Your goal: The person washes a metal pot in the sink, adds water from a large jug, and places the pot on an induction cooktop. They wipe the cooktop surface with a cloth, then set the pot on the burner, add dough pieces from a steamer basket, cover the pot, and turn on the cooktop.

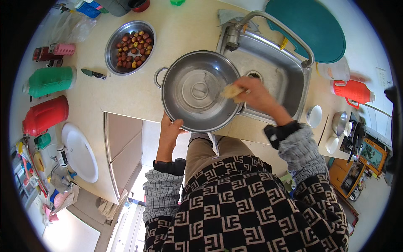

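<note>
A wide stainless steel pot (189, 82) with loop handles rests partly on the counter and partly over the sink's near left corner. My left hand (171, 126) grips its near left rim, with the thumb on top. Pinched in my right hand (256, 94) is a pale yellow scrubbing pad (232, 91), perhaps loofah, over the pot's right inner wall. That hand is slightly blurred, and whether the pad touches the metal is hard to tell. Wet-looking streaks mark the pot's inside, which holds no food.
A steel sink (280, 72) with a curved faucet (278, 23) lies right of the pot. Farther left are a metal basin (110, 47) of reddish-brown round fruits or tubers (133, 50) and a small knife (93, 74). White bowls (314, 116) stand to the right.
</note>
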A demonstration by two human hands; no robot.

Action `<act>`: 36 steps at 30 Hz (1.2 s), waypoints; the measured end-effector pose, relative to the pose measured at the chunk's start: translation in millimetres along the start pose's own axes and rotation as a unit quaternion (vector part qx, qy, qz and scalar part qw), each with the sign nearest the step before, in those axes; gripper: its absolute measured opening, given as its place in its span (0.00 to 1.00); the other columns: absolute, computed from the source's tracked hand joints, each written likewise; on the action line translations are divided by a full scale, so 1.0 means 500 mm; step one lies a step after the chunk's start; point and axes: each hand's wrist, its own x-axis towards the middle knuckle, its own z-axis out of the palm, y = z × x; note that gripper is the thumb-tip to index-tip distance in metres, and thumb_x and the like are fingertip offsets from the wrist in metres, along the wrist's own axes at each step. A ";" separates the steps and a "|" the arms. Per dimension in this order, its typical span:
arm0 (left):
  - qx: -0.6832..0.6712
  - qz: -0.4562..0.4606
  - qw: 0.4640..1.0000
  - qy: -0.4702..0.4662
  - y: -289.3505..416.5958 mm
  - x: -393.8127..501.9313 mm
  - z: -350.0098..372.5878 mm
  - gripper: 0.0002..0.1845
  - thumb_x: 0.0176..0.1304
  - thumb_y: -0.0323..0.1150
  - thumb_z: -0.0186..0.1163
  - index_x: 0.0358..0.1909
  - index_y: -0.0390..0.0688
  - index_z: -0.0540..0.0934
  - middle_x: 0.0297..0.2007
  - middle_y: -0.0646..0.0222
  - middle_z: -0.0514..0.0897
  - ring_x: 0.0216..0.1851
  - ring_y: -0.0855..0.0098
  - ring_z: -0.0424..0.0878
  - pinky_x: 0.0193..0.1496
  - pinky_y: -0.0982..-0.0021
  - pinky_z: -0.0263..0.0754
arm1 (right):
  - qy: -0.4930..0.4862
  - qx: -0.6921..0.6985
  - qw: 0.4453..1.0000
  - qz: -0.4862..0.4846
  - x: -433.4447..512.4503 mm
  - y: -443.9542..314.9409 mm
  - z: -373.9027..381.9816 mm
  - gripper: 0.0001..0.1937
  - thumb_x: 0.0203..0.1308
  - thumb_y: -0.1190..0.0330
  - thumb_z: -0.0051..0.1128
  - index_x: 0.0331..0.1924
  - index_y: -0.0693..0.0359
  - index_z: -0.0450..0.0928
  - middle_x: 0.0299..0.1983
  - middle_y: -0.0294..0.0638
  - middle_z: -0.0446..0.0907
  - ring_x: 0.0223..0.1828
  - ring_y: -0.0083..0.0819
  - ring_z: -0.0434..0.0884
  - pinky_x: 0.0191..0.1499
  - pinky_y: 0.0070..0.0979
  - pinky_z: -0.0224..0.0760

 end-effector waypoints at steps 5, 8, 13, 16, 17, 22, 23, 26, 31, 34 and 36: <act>0.004 -0.021 1.000 0.014 -0.015 0.009 -0.028 0.31 0.61 0.23 0.53 0.69 0.39 0.68 0.52 0.58 0.83 0.46 0.64 0.87 0.43 0.62 0.90 | 0.152 0.535 0.812 0.181 -0.095 0.104 -0.128 0.11 0.58 0.73 0.63 0.45 0.64 0.83 0.37 0.38 0.84 0.38 0.25 0.83 0.42 0.26 0.77; 0.011 -0.054 0.998 0.040 -0.031 0.019 -0.036 0.28 0.64 0.23 0.53 0.68 0.39 0.68 0.52 0.59 0.83 0.46 0.65 0.87 0.43 0.64 0.90 | -0.041 -0.080 0.936 0.341 -0.101 0.216 -0.065 0.09 0.59 0.68 0.66 0.35 0.68 0.82 0.29 0.48 0.84 0.37 0.28 0.86 0.35 0.30 0.77; 0.025 -0.036 0.998 0.035 -0.031 0.003 -0.042 0.26 0.69 0.27 0.53 0.69 0.41 0.68 0.53 0.63 0.83 0.46 0.69 0.86 0.45 0.67 0.84 | 0.134 0.233 0.891 0.366 -0.148 0.303 -0.028 0.11 0.60 0.65 0.69 0.36 0.66 0.82 0.34 0.51 0.84 0.39 0.27 0.86 0.38 0.31 0.79; 0.013 -0.009 0.999 0.038 -0.022 -0.017 -0.041 0.27 0.72 0.31 0.55 0.71 0.41 0.66 0.55 0.64 0.82 0.51 0.71 0.83 0.51 0.67 0.79 | 0.208 0.601 0.740 0.219 -0.163 0.299 -0.040 0.14 0.62 0.65 0.67 0.48 0.64 0.82 0.43 0.42 0.85 0.43 0.28 0.86 0.41 0.28 0.81; 0.001 0.020 0.999 0.027 -0.024 -0.029 -0.040 0.28 0.73 0.32 0.56 0.72 0.41 0.65 0.56 0.64 0.82 0.52 0.71 0.82 0.53 0.67 0.77 | 0.117 0.342 0.888 0.285 -0.160 0.296 -0.037 0.14 0.63 0.64 0.66 0.49 0.62 0.82 0.43 0.41 0.85 0.43 0.28 0.85 0.41 0.28 0.81; -0.023 0.015 0.986 0.162 -0.047 -0.070 -0.077 0.31 0.73 0.35 0.60 0.75 0.39 0.64 0.60 0.59 0.79 0.56 0.68 0.79 0.52 0.69 0.77 | 0.115 0.217 0.888 0.390 -0.078 0.263 0.009 0.14 0.68 0.61 0.63 0.52 0.57 0.81 0.43 0.37 0.84 0.44 0.27 0.84 0.40 0.28 0.80; -0.030 0.007 0.984 0.176 -0.056 -0.080 -0.089 0.29 0.73 0.34 0.60 0.73 0.39 0.66 0.60 0.59 0.79 0.55 0.69 0.80 0.51 0.69 0.78 | 0.140 0.343 0.874 0.316 -0.059 0.250 0.017 0.14 0.68 0.61 0.63 0.52 0.58 0.80 0.43 0.37 0.84 0.42 0.26 0.83 0.40 0.28 0.80; -0.051 -0.009 0.979 0.198 -0.086 -0.097 -0.107 0.24 0.74 0.32 0.59 0.69 0.40 0.71 0.58 0.61 0.80 0.52 0.70 0.81 0.50 0.69 0.79 | 0.167 0.596 0.761 0.196 0.036 0.185 0.013 0.15 0.70 0.61 0.59 0.54 0.60 0.78 0.43 0.37 0.84 0.38 0.26 0.82 0.38 0.27 0.79; -0.064 -0.017 0.980 0.185 -0.120 -0.111 -0.092 0.20 0.75 0.32 0.58 0.65 0.40 0.75 0.54 0.63 0.82 0.50 0.72 0.82 0.49 0.71 0.79 | 0.135 0.693 0.680 0.197 0.140 0.095 -0.012 0.13 0.75 0.64 0.49 0.55 0.60 0.77 0.43 0.38 0.85 0.37 0.27 0.83 0.35 0.27 0.78; -0.059 -0.027 0.981 0.180 -0.126 -0.112 -0.074 0.20 0.75 0.32 0.57 0.65 0.39 0.75 0.54 0.62 0.83 0.49 0.72 0.82 0.49 0.71 0.79 | 0.166 0.710 0.642 0.235 0.164 0.088 -0.014 0.13 0.75 0.64 0.46 0.55 0.60 0.77 0.41 0.38 0.85 0.34 0.27 0.83 0.34 0.27 0.78; -0.066 -0.029 0.982 0.176 -0.124 -0.111 -0.068 0.20 0.75 0.33 0.57 0.65 0.39 0.75 0.54 0.62 0.83 0.49 0.72 0.81 0.49 0.71 0.78 | 0.175 0.708 0.634 0.256 0.169 0.096 -0.008 0.14 0.75 0.64 0.46 0.54 0.61 0.78 0.40 0.38 0.85 0.32 0.27 0.83 0.33 0.27 0.78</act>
